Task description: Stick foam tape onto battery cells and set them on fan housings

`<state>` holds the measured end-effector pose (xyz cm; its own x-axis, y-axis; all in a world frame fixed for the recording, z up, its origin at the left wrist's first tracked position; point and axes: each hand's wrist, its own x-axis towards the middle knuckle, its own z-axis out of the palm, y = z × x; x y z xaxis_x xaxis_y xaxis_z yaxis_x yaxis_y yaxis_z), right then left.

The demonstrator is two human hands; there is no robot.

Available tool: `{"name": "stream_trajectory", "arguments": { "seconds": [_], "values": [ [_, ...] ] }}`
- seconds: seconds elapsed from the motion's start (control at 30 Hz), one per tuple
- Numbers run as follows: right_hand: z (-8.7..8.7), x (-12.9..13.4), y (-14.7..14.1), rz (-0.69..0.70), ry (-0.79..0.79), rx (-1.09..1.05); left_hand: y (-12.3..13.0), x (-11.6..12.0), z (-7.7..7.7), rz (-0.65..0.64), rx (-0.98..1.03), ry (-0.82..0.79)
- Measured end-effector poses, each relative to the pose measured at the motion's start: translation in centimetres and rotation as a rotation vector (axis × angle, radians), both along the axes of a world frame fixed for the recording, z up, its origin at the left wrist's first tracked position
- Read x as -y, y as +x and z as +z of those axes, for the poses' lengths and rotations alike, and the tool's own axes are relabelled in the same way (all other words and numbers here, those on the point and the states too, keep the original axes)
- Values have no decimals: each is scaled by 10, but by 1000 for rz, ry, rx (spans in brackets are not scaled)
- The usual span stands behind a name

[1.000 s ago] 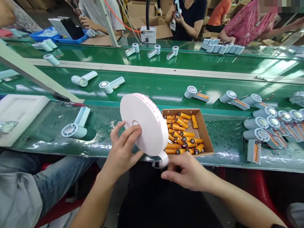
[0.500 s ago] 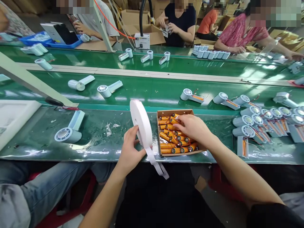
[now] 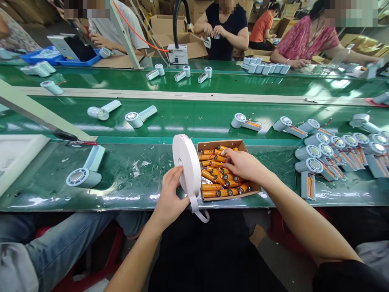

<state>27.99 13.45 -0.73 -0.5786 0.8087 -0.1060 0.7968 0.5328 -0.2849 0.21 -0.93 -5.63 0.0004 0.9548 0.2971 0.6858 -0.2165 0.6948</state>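
Note:
My left hand (image 3: 172, 196) is closed round the near lower side of a large white tape roll (image 3: 191, 166), which stands on edge at the bench front. A loose strip of tape (image 3: 200, 215) curls down from its bottom past the bench edge. Over a small cardboard box (image 3: 252, 190) to the right, my right hand (image 3: 244, 164) reaches in, its thumb and finger closed about the end of an orange battery (image 3: 219, 158); a white cover shows on one fingertip. Several more orange wrapped batteries (image 3: 212, 194) with thin red and black wires fill the box.
Several light-blue fan housings (image 3: 310, 165) with batteries in their handles crowd the right. Another housing (image 3: 83, 177) lies left, near a white foam tray (image 3: 21, 154). Beyond, a green conveyor (image 3: 182, 117) carries more housings. Co-workers sit across; a seated person's leg (image 3: 69, 243) is at left.
The tape roll and my left hand have shifted slightly right, closer to the box, and the roll has turned a little. My right hand stays in the box. The view has moved slightly.

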Motion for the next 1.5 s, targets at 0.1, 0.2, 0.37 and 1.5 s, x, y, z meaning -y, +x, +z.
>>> {"name": "stream_trajectory", "arguments": {
  "seconds": [0.1, 0.2, 0.37, 1.5],
  "values": [
    [1, 1, -4, 2, 94, 101, 1, -1, 0, -2, 5, -16],
    [1, 1, -4, 38, 118, 101, 1, 0, 1, -3, -4, -29],
    [-4, -7, 3, 33, 49, 111, -1, 2, -1, -6, -28, -33],
    [4, 50, -58, 124, 137, 34, -10, 3, -2, 59, -393, 200]
  ]
}}
